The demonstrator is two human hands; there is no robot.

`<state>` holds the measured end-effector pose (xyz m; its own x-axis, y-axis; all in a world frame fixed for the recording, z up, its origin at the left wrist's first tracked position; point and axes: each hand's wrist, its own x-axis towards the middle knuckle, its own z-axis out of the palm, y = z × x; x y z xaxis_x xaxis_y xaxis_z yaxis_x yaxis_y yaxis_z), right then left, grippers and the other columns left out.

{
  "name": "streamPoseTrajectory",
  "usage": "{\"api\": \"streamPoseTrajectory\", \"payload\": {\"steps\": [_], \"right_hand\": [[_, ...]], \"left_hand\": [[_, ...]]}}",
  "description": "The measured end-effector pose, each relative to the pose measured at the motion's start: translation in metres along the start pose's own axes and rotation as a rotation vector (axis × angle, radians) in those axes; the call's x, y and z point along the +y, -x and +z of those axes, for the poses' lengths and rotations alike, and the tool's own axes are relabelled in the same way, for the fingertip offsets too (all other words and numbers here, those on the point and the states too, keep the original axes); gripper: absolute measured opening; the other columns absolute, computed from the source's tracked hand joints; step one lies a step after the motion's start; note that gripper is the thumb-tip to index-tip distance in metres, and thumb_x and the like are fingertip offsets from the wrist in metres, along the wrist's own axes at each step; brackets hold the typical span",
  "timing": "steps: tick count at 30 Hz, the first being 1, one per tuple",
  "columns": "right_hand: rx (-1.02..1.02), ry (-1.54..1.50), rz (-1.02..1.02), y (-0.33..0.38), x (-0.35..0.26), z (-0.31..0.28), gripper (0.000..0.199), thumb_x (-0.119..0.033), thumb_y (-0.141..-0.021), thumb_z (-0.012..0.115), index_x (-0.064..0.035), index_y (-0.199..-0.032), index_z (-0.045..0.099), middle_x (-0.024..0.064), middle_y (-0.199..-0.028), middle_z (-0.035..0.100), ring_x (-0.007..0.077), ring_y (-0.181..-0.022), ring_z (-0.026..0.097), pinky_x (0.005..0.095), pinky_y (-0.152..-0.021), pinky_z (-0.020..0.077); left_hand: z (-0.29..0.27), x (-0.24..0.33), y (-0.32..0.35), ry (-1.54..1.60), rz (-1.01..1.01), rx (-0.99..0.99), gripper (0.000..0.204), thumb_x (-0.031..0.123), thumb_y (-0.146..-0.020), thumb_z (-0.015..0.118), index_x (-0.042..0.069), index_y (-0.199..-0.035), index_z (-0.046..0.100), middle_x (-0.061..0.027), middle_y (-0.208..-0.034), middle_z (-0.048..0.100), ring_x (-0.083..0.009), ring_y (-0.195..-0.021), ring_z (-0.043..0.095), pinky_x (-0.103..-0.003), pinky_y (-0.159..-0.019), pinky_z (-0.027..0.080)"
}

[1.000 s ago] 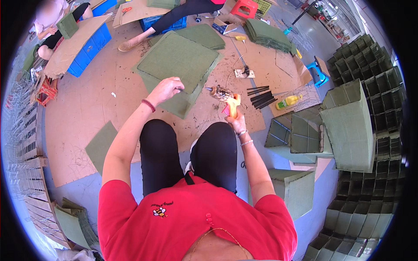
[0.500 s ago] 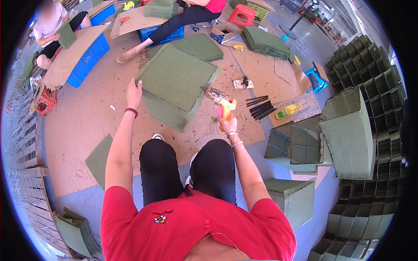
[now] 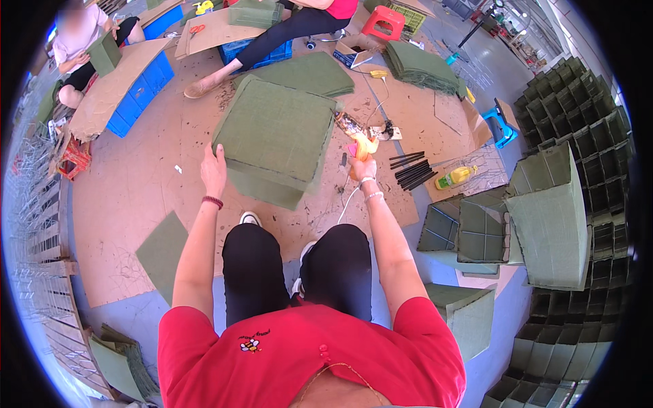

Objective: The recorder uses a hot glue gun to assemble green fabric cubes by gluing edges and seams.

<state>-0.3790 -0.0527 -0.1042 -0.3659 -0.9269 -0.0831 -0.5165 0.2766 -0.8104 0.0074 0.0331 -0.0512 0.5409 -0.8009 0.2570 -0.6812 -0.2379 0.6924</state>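
A square green mesh-covered box (image 3: 275, 129) lies on the cardboard ahead of my knees, its broad panel facing up and a front side showing below. At its left edge is my left hand (image 3: 214, 170), fingers stretched out, the tips touching or very close to the box. My right hand (image 3: 362, 168) is wrapped round the handle of a yellow-orange glue gun (image 3: 366, 145). The gun's dark, stained front end points up and left at the box's far right corner. Several black glue sticks (image 3: 415, 175) lie on the cardboard to the right of this hand.
A yellow bottle (image 3: 456, 177), a power strip (image 3: 386, 132) with cords and a stack of green panels (image 3: 422, 66) are on the right. Green boxes (image 3: 547, 217) pile up beyond. Two people sit ahead; one's outstretched foot (image 3: 204, 85) is near the panels.
The box has turned slightly and its panel sits more squarely to me. The glue gun has moved up and right to the far right corner; my left hand has shifted slightly down.
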Motion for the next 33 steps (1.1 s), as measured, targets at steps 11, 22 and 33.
{"api": "streamPoseTrajectory", "payload": {"steps": [11,22,33], "right_hand": [[-0.128,0.156,-0.173,0.007,-0.025,-0.026,0.048,-0.024,-0.062,0.068,-0.0023,-0.104,0.057,0.0222,-0.091,0.063,0.0342,-0.089,0.061,0.0397,-0.079,0.0481],[-0.223,0.252,-0.334,0.100,0.007,-0.086,0.044,-0.020,-0.063,0.065,-0.0016,-0.100,0.053,0.0201,-0.067,0.061,0.0328,-0.060,0.063,0.0403,-0.060,0.0508],[-0.305,0.161,-0.265,0.122,0.002,-0.117,0.036,-0.017,-0.062,0.065,-0.0013,-0.092,0.052,0.0152,-0.062,0.059,0.0247,-0.050,0.061,0.0344,-0.050,0.0504]], "left_hand": [[-0.022,0.010,0.049,0.041,-0.107,-0.076,0.054,0.037,-0.094,0.033,-0.001,-0.133,0.030,-0.0285,-0.091,0.060,-0.0427,-0.088,0.057,-0.048,-0.076,0.043],[-0.016,0.000,0.049,0.015,-0.057,-0.035,0.054,0.037,-0.094,0.033,0.000,-0.132,0.031,-0.0276,-0.090,0.061,-0.0424,-0.086,0.058,-0.048,-0.075,0.044],[-0.014,-0.008,0.047,-0.016,-0.022,-0.028,0.052,0.037,-0.094,0.034,0.001,-0.131,0.032,-0.0277,-0.093,0.060,-0.0420,-0.088,0.058,-0.048,-0.076,0.045]]}}
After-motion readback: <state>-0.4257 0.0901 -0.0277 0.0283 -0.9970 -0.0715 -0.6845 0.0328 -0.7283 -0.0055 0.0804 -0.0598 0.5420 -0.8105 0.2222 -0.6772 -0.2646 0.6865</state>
